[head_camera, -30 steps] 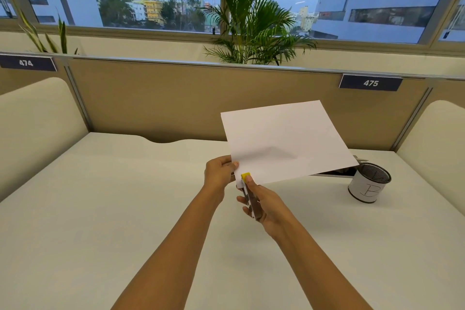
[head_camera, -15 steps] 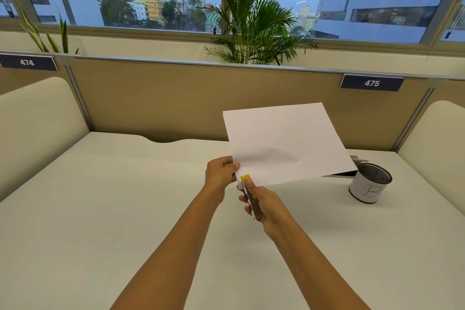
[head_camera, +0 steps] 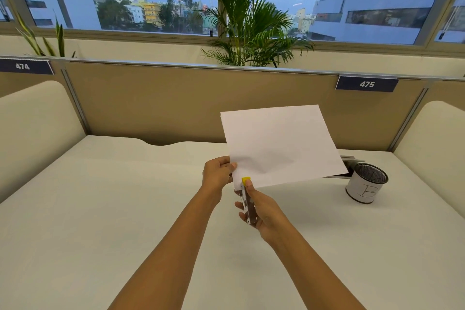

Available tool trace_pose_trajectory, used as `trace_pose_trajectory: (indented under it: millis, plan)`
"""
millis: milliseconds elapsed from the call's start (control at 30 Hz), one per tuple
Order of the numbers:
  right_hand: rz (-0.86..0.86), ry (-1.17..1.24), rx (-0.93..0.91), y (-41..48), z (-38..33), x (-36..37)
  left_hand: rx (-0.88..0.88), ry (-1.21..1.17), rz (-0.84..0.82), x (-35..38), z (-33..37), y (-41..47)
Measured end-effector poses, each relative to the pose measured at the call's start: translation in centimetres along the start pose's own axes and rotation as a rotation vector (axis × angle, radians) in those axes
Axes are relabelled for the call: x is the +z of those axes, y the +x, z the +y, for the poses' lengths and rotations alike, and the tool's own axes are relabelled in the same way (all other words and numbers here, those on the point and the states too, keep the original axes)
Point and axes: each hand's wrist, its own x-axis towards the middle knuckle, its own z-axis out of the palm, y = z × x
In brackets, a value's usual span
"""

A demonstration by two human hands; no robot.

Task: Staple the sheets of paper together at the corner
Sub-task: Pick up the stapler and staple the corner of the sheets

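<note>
White sheets of paper (head_camera: 279,143) are held up in the air above the desk, tilted with the far edge raised. My left hand (head_camera: 217,173) pinches them at the near left edge. My right hand (head_camera: 261,211) grips a small stapler (head_camera: 247,199) with a yellow tip. The stapler's jaws sit over the sheets' near left corner, and my thumb lies along its top. The stapler's lower jaw is hidden under the paper.
A white mesh-topped pen cup (head_camera: 366,186) marked "B" stands at the right of the pale desk (head_camera: 100,209). A cable hatch (head_camera: 348,161) lies behind it. Tan partition panels (head_camera: 151,100) close the back and sides.
The sheets' far edge has dipped slightly lower. Both hands stay together at the near corner with the stapler in the same place.
</note>
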Motion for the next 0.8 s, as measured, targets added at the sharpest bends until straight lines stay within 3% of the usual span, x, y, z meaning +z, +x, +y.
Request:
trace_pose_trajectory:
  millis: [200,400,533,700,800]
  plan:
    - [-0.059,0.010,0.007,0.0,0.7,-2.9,0.062,0.012,0.041,-0.7,0.4,0.7]
    - [0.026,-0.053,-0.050,1.0,1.9,-7.5,0.140,0.045,0.107,-1.4,1.0,1.4]
    - [0.227,-0.111,-0.130,2.1,2.4,-11.1,0.195,0.045,0.152,-1.4,1.0,2.1]
    - [0.654,-0.266,-0.212,3.9,3.1,-15.2,0.228,-0.001,0.185,-0.8,0.8,2.7]
    - [0.824,-0.393,-0.264,4.6,3.1,-17.2,0.234,-0.027,0.177,-0.3,0.9,3.1]
